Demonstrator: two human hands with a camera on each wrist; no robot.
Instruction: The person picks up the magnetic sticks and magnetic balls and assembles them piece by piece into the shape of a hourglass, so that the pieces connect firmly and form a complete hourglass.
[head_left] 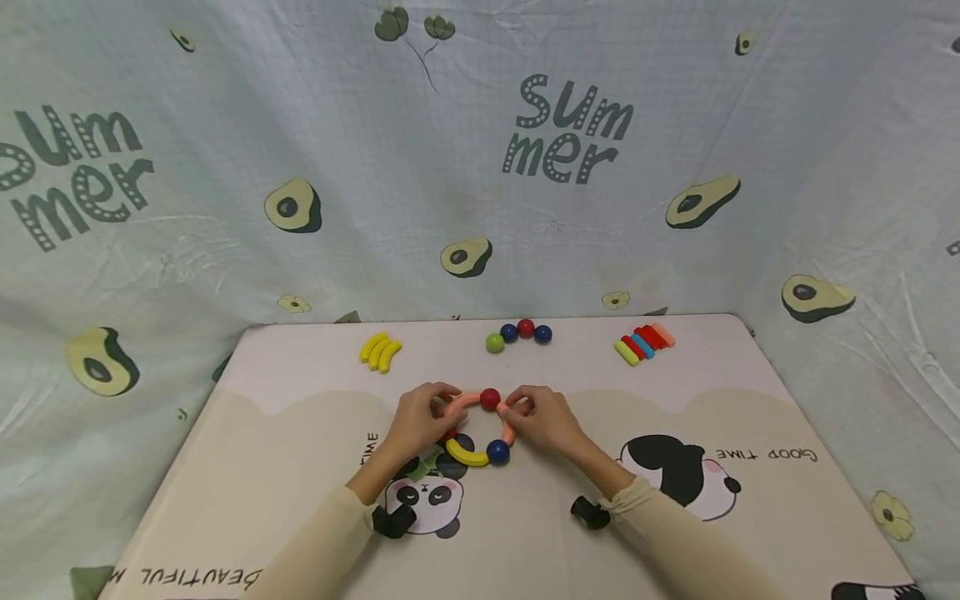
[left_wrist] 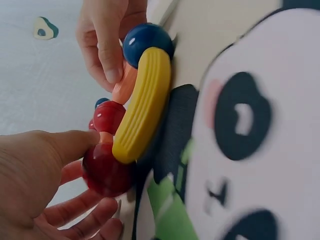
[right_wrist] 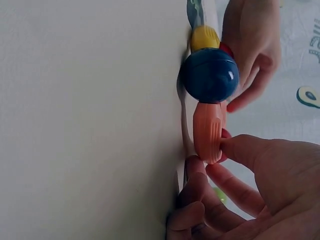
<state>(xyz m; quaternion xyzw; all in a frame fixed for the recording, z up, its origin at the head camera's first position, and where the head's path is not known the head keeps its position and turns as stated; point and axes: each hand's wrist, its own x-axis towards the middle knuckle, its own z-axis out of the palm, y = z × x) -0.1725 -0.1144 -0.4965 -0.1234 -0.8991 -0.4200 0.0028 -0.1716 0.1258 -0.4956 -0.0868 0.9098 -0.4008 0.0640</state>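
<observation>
A ring of curved rods and balls lies on the table in front of me. At its far side is a red ball [head_left: 490, 399], at the near right a blue ball [head_left: 498, 452], joined to a yellow curved rod [head_left: 467, 454]. My left hand [head_left: 422, 418] pinches the left orange curved rod [head_left: 467, 400]; a second red ball [left_wrist: 107, 170] sits beside its thumb, at the yellow rod's end. My right hand [head_left: 551, 421] pinches the right orange curved rod [right_wrist: 207, 132] between thumb and fingers, its far end right at the far red ball.
Toward the back lie several yellow curved rods [head_left: 380, 352], a green ball [head_left: 495, 342] beside blue and red balls [head_left: 526, 328], and a row of short coloured rods [head_left: 645, 342]. The printed tabletop [head_left: 300, 483] meets a hanging cloth [head_left: 375, 250] at the back.
</observation>
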